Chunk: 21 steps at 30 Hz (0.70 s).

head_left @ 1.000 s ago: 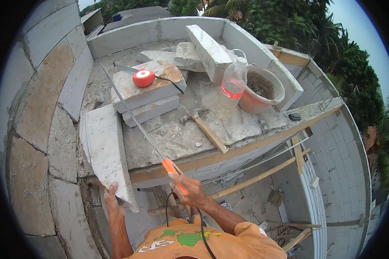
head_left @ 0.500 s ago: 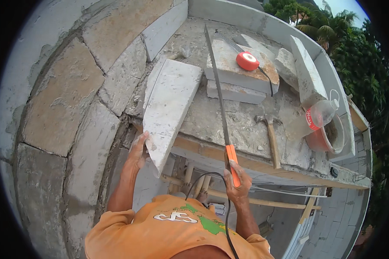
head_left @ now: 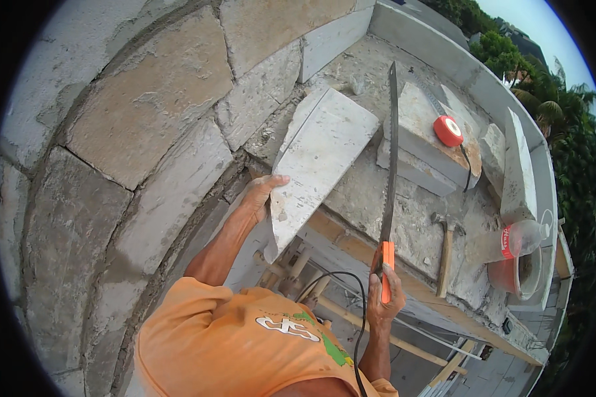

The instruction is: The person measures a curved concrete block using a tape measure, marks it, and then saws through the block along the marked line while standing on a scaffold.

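A hand saw with an orange handle (head_left: 387, 255) is gripped in my right hand (head_left: 387, 298), its long toothed blade (head_left: 392, 159) pointing away from me over the ledge. My left hand (head_left: 261, 193) holds the near left edge of a pale, tapering lightweight concrete block (head_left: 328, 149), one digit over its top and the others partly hidden at its side. The block's narrow end juts out past the ledge's front edge. The blade is to the right of the block, apart from it.
Farther right, a red tape measure (head_left: 448, 131) lies on stacked blocks (head_left: 417, 162). A claw hammer (head_left: 447, 255) rests on the rough ledge (head_left: 361, 195). A plastic bottle (head_left: 520, 239) leans over a bucket (head_left: 528, 274). A block wall (head_left: 152, 99) rises at left; below the ledge run poles (head_left: 410, 347).
My left hand has shifted up the block's edge, with a digit now over its top. The saw stays in my right hand, now more upright. The whole view has turned and shifted.
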Motion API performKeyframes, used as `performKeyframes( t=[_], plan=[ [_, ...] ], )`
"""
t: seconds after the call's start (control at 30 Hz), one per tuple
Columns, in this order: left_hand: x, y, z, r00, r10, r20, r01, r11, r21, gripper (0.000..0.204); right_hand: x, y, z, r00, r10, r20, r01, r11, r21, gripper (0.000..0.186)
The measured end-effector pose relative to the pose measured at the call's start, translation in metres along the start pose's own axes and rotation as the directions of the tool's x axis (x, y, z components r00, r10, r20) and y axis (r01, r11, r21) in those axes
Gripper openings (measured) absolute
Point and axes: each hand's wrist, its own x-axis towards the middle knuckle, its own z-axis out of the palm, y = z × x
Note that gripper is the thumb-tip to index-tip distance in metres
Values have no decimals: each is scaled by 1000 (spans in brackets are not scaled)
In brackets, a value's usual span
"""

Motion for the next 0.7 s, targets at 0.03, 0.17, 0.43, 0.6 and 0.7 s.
performKeyframes(
  t=[0.03,0.17,0.43,0.6,0.7],
  plan=[
    [0,1,3,1000,8,-4,-8,1000,-6,58,1,-1,0,1000,15,14,-16,1000,9,36],
    [-6,5,22,986,159,-53,-156,986,62,68,0,1,-1,999,30,33,-30,1000,-2,36],
    [-45,91,48,845,535,-6,-272,440,856,104,2,-3,-4,999,26,36,-27,1000,16,32],
    [-59,89,50,798,593,110,-248,156,956,103,4,-7,-1,997,68,23,-70,996,64,31],
    [-60,71,34,743,648,166,-291,90,952,101,0,-4,-5,1000,2,-22,0,997,72,30]
  ],
)
